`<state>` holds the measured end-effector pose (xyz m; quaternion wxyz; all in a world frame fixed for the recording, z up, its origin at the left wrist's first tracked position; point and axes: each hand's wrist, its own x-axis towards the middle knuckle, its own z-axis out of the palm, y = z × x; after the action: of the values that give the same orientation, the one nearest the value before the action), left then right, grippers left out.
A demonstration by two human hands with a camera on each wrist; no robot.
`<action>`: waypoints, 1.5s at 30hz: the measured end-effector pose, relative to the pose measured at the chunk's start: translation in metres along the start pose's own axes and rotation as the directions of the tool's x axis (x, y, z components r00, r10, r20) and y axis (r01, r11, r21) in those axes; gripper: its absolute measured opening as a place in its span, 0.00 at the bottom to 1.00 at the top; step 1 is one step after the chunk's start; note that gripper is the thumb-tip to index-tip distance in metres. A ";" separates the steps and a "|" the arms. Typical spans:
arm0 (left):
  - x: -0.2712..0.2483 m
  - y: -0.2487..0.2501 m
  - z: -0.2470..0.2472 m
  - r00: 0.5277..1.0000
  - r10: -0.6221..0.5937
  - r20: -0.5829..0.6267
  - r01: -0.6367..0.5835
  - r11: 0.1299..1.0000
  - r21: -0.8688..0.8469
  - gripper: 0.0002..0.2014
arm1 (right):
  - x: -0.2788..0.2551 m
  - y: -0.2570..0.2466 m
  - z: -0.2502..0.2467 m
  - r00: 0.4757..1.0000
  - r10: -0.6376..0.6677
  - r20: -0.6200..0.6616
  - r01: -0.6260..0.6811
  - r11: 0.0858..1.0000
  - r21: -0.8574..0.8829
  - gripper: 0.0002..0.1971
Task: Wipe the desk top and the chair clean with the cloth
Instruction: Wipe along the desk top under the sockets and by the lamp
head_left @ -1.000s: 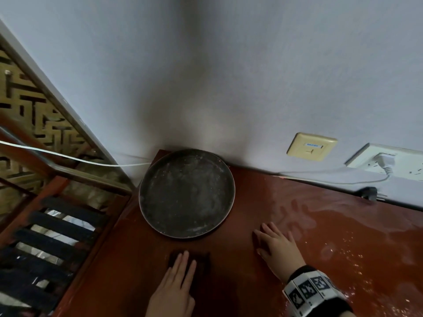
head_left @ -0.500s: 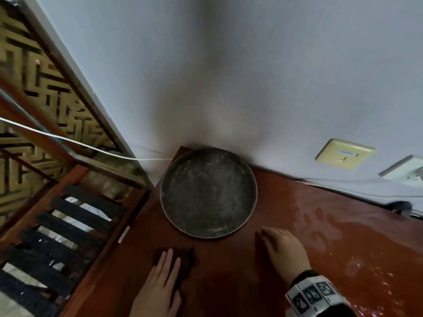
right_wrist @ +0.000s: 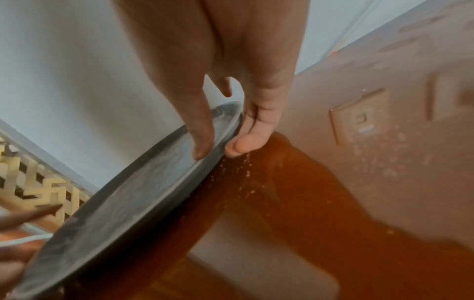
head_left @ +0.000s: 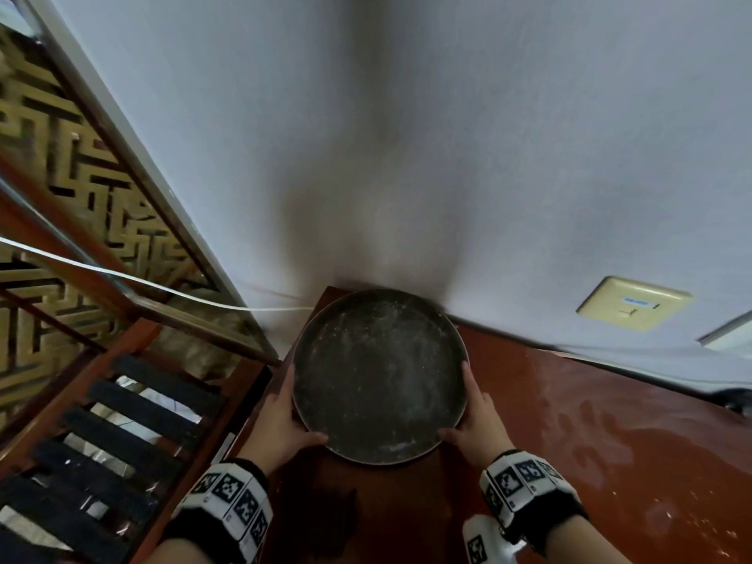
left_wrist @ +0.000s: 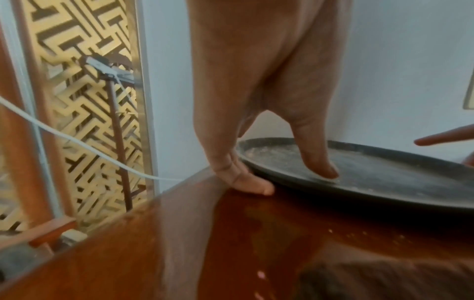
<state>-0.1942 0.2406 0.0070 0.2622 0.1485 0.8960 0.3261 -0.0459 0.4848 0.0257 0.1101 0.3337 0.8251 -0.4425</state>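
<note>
A round, dark grey metal tray with a low rim and a dusty, whitish-speckled inner face sits at the far left corner of the glossy reddish-brown wooden desk top, close against the pale wall.

The left hand grips the tray's left edge: the thumb lies over the rim on the inner face, and the fingers curl under the outer edge next to the desk surface. The right hand grips the right edge the same way, thumb on top of the rim and fingers tucked beneath it. Both hands are closed narrowly on the rim. Whether the tray is lifted clear of the desk cannot be told.

The dark cloth lies on the desk top just nearer the person than the tray, between the two wrists and untouched by either hand; its outline is dim. The wrist views show wet streaks and pale crumbs on the desk surface.

Both wrists carry bands with black-and-white square markers. A cream wall plate is fixed to the wall at the right. Left of the desk stand a slatted wooden chair and a gold lattice screen, with a white cable running across.
</note>
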 end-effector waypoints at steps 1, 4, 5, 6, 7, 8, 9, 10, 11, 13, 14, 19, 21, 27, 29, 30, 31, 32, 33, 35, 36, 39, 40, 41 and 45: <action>0.002 -0.002 0.002 1.000 -0.026 0.012 0.026 0.999 0.024 0.65 | 0.001 -0.001 0.000 1.000 -0.002 0.014 0.002 1.000 -0.009 0.54; -0.002 0.004 0.007 0.998 -0.051 0.032 0.049 0.997 0.064 0.63 | -0.001 0.003 0.000 1.000 -0.019 0.016 0.020 1.000 -0.018 0.50; -0.006 0.009 0.008 0.999 -0.039 0.029 0.037 0.997 0.074 0.62 | -0.004 0.006 -0.001 1.000 -0.018 0.010 0.018 1.000 -0.017 0.49; -0.010 0.016 0.009 0.999 -0.019 0.033 0.016 0.996 0.088 0.61 | -0.008 0.011 -0.002 1.000 -0.013 -0.003 0.013 1.000 -0.014 0.48; -0.016 0.024 0.010 0.999 0.006 0.051 -0.010 0.996 0.088 0.60 | -0.013 0.018 -0.004 1.000 -0.004 -0.017 0.004 1.000 -0.011 0.48; -0.021 0.033 0.014 0.997 0.023 0.070 -0.029 0.996 0.083 0.59 | -0.019 0.027 -0.008 0.999 0.010 -0.035 -0.010 1.000 -0.008 0.48; -0.025 0.041 0.020 0.995 0.052 0.089 -0.058 0.995 0.077 0.59 | -0.026 0.037 -0.013 0.998 0.024 -0.058 -0.025 1.000 0.000 0.49; -0.029 0.050 0.029 0.990 0.085 0.115 -0.093 0.993 0.066 0.59 | -0.033 0.048 -0.021 0.996 0.040 -0.081 -0.040 0.999 0.009 0.50; -0.032 0.059 0.039 0.982 0.118 0.145 -0.127 0.991 0.052 0.59 | -0.043 0.060 -0.029 0.993 0.058 -0.102 -0.057 0.998 0.015 0.51; -0.037 0.074 0.065 0.964 0.159 0.213 -0.167 0.986 0.019 0.59 | -0.064 0.087 -0.049 0.984 0.119 -0.135 -0.118 0.993 0.014 0.53; -0.039 0.082 0.080 0.952 0.174 0.253 -0.180 0.984 0.000 0.59 | -0.075 0.100 -0.058 0.976 0.153 -0.155 -0.152 0.988 0.020 0.53; -0.058 0.116 0.149 0.897 0.209 0.389 -0.211 0.977 -0.039 0.58 | -0.128 0.158 -0.090 0.936 0.268 -0.228 -0.258 0.963 0.073 0.56; -0.066 0.127 0.168 0.882 0.219 0.417 -0.219 0.974 -0.049 0.59 | -0.145 0.175 -0.098 0.923 0.293 -0.250 -0.276 0.956 0.102 0.55; -0.085 0.145 0.195 0.847 0.213 0.487 -0.239 0.971 -0.009 0.60 | -0.172 0.211 -0.101 0.897 0.366 -0.246 -0.350 0.930 0.109 0.54; -0.091 0.148 0.198 0.849 0.202 0.488 -0.237 0.972 0.010 0.59 | -0.174 0.219 -0.100 0.895 0.381 -0.231 -0.366 0.924 0.108 0.55; -0.095 0.148 0.197 0.851 0.204 0.484 -0.237 0.972 0.006 0.59 | -0.176 0.220 -0.099 0.897 0.380 -0.224 -0.369 0.925 0.090 0.55; -0.097 0.149 0.195 0.849 0.217 0.482 -0.243 0.970 -0.008 0.58 | -0.177 0.220 -0.101 0.891 0.391 -0.229 -0.389 0.920 0.058 0.54; -0.100 0.148 0.192 0.852 0.227 0.471 -0.246 0.969 -0.022 0.56 | -0.179 0.217 -0.104 0.883 0.401 -0.245 -0.415 0.910 -0.005 0.52; -0.104 0.147 0.186 0.859 0.234 0.454 -0.249 0.968 -0.028 0.54 | -0.181 0.208 -0.107 0.869 0.407 -0.280 -0.449 0.887 -0.104 0.49; -0.110 0.137 0.169 0.892 0.229 0.389 -0.244 0.970 -0.010 0.49 | -0.183 0.178 -0.107 0.881 0.278 -0.383 -0.415 0.844 -0.340 0.40; -0.113 0.130 0.157 0.915 0.216 0.342 -0.235 0.972 0.015 0.47 | -0.182 0.159 -0.101 0.901 0.156 -0.404 -0.338 0.837 -0.430 0.37; -0.120 0.095 0.118 0.972 0.172 0.161 -0.187 0.979 0.081 0.39 | -0.172 0.096 -0.057 0.961 -0.161 -0.226 0.026 0.863 -0.505 0.27; -0.122 0.083 0.104 0.979 0.178 0.100 -0.188 0.978 0.092 0.36 | -0.164 0.079 -0.034 0.948 -0.281 -0.153 0.159 0.828 -0.538 0.25; -0.123 0.070 0.090 0.980 0.193 0.042 -0.197 0.975 0.103 0.35 | -0.156 0.064 -0.010 0.908 -0.410 -0.084 0.296 0.772 -0.563 0.25; -0.124 0.022 0.038 0.984 0.151 -0.096 -0.136 0.980 0.147 0.35 | -0.129 0.014 0.078 0.791 -0.579 0.200 0.557 0.544 -0.628 0.22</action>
<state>-0.0691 0.2222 0.0427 0.1787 0.2130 0.9163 0.2882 0.0513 0.3691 0.0319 0.0581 -0.0053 0.9899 -0.1290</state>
